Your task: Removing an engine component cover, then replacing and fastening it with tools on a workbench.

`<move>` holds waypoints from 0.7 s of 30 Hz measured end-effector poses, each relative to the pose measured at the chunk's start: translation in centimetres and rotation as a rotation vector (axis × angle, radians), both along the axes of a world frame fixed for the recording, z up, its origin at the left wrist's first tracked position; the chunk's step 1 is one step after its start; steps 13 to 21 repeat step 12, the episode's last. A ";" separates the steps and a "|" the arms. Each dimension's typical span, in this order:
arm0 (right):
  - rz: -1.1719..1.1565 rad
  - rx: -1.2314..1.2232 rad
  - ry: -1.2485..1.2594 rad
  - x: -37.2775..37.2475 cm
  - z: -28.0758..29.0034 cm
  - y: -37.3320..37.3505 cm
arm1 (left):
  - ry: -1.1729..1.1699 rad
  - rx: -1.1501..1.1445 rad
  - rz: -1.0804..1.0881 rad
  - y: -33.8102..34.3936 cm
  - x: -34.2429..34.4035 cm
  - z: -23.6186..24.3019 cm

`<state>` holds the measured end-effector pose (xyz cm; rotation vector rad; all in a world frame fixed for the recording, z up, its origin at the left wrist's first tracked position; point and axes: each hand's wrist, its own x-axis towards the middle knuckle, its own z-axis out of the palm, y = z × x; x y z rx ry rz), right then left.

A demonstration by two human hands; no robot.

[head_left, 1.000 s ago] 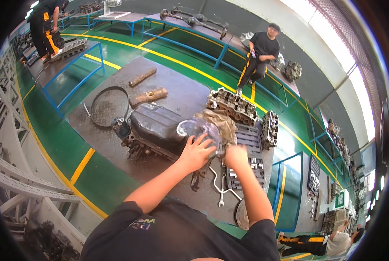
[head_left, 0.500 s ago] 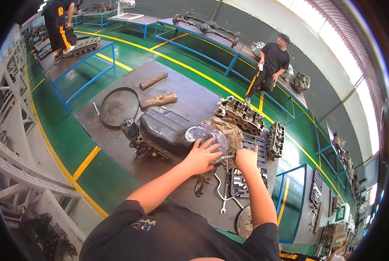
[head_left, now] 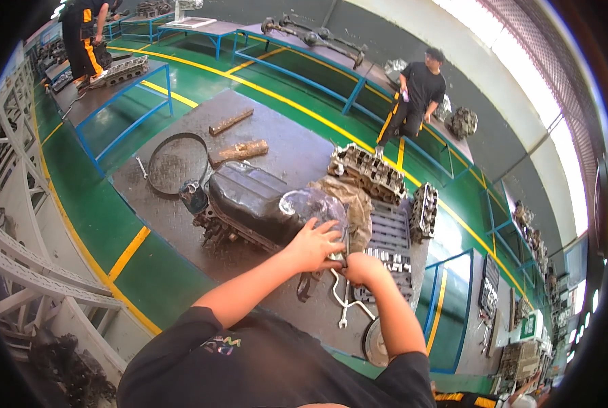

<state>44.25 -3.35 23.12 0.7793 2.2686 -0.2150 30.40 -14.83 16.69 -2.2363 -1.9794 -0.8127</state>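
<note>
Head view: left hand [head_left: 313,243] lies flat, grip released, on the engine [head_left: 249,204]; right hand [head_left: 359,267] clenched beside it.

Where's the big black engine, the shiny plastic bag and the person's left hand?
Black engine [head_left: 246,197], head view: on its dark top cover.
Plastic bag [head_left: 310,204], head view: on its clear, crumpled middle.
Left hand [head_left: 314,243], head view: on the back of the hand.
</note>
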 end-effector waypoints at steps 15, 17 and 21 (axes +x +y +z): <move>0.106 0.363 0.365 -0.9 -1.1 2.1 | -0.055 0.078 -0.051 0.2 -3.2 -0.8; 0.106 0.363 0.365 -0.9 -1.1 2.1 | -0.055 0.078 -0.051 0.2 -3.2 -0.8; 0.106 0.363 0.365 -0.9 -1.1 2.1 | -0.055 0.078 -0.051 0.2 -3.2 -0.8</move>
